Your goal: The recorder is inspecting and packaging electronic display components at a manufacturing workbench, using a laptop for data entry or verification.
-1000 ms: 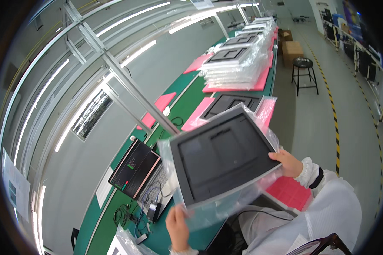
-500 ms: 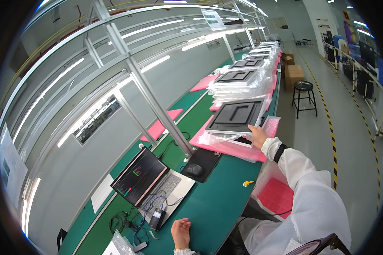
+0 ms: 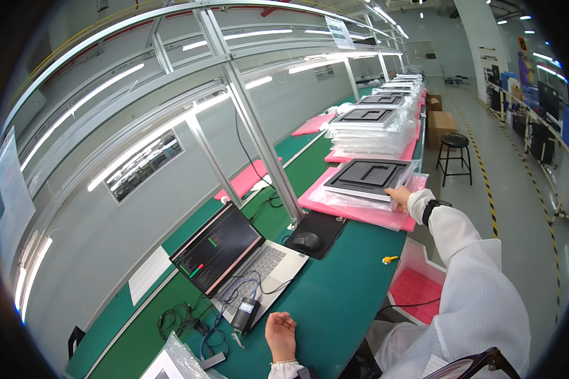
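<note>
A black foam tray in a clear plastic bag (image 3: 368, 179) lies on a pink foam sheet (image 3: 354, 211) on the green bench (image 3: 335, 297). My right hand (image 3: 399, 197) is stretched out to it, fingers on the bag's near right corner. My left hand (image 3: 281, 335) rests palm up on the bench near my body, fingers loosely curled, holding nothing. It lies next to a small black device (image 3: 244, 313) cabled to an open laptop (image 3: 231, 252).
A black mouse (image 3: 306, 240) sits on a dark pad beside an upright frame post (image 3: 259, 132). A tall stack of bagged trays (image 3: 373, 129) stands farther along the bench. A black stool (image 3: 454, 156) and cardboard boxes (image 3: 441, 120) are in the aisle to the right.
The bagged tray, held up in both hands a second ago, has been laid on the pink sheet. My left hand dropped to the bench; my right hand stays at the tray.
</note>
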`<act>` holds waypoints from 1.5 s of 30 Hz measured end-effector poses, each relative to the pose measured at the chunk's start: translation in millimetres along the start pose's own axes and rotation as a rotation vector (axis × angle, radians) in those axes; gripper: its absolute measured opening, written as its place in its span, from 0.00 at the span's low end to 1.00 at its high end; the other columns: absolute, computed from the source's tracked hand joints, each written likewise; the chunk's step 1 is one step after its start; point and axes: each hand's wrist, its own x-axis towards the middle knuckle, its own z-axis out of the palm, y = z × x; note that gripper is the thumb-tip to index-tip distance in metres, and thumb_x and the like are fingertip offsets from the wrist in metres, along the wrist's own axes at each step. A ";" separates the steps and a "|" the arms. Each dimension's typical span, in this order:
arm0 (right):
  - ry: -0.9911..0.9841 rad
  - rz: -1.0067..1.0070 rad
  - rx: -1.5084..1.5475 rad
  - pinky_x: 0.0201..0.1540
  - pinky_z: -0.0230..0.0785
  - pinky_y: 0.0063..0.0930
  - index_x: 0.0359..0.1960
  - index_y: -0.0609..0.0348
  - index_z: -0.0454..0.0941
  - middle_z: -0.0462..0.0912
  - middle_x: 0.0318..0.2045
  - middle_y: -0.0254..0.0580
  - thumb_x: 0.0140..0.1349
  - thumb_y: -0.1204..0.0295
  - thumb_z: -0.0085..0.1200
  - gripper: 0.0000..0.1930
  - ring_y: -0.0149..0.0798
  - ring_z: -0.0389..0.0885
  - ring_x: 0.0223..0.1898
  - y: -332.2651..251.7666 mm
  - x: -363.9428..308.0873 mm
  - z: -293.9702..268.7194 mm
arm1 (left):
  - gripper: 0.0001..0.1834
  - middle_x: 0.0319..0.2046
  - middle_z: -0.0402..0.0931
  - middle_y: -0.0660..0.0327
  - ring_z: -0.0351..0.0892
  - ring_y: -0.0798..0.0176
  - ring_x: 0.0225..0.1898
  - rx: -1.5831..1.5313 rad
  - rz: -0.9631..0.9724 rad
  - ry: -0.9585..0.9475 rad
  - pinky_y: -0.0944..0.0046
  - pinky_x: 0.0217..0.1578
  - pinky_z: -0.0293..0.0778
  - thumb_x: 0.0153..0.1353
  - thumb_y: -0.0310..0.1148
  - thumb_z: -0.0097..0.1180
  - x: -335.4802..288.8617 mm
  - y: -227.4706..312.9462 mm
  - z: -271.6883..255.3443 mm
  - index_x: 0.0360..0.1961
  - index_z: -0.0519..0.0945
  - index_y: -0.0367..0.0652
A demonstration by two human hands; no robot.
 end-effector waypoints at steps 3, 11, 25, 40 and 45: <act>0.029 -0.119 -0.701 0.19 0.72 0.32 0.31 0.70 0.80 0.80 0.20 0.50 0.57 0.53 0.56 0.25 0.42 0.80 0.17 -6.5 -8.7 -22.6 | 0.13 0.30 0.76 0.64 0.71 0.65 0.30 0.018 -0.025 -0.006 0.63 0.36 0.69 0.64 0.44 0.47 2.6 0.4 5.2 0.29 0.74 0.48; 0.192 -0.175 -0.526 0.57 0.66 0.41 0.57 0.82 0.60 0.71 0.53 0.71 0.52 0.47 0.58 0.46 0.59 0.72 0.56 15.7 14.5 -11.1 | 0.11 0.36 0.79 0.60 0.76 0.58 0.37 -0.128 -0.197 -0.259 0.56 0.41 0.74 0.64 0.39 0.49 33.6 -19.0 -55.9 0.39 0.79 0.45; 0.151 -0.229 -0.313 0.29 0.77 0.39 0.31 0.80 0.76 0.81 0.27 0.62 0.49 0.57 0.57 0.27 0.53 0.83 0.27 29.1 23.8 -20.5 | 0.13 0.39 0.77 0.56 0.73 0.55 0.39 -0.084 -0.071 0.050 0.56 0.45 0.68 0.61 0.38 0.50 13.3 -3.9 -40.4 0.42 0.78 0.42; 0.080 -0.232 -0.207 0.29 0.77 0.36 0.26 0.74 0.79 0.83 0.23 0.52 0.49 0.59 0.56 0.21 0.46 0.84 0.25 42.1 44.9 -20.9 | 0.13 0.40 0.76 0.58 0.73 0.61 0.39 -0.132 -0.072 -0.057 0.62 0.44 0.69 0.67 0.38 0.47 8.4 -11.2 -33.3 0.45 0.75 0.41; 0.082 -0.192 -0.288 0.24 0.73 0.35 0.21 0.72 0.80 0.80 0.17 0.50 0.50 0.56 0.58 0.23 0.44 0.81 0.20 32.2 33.3 -29.9 | 0.13 0.40 0.76 0.59 0.73 0.63 0.40 -0.063 -0.009 -0.095 0.63 0.43 0.69 0.68 0.38 0.47 2.6 -9.1 -22.9 0.45 0.75 0.41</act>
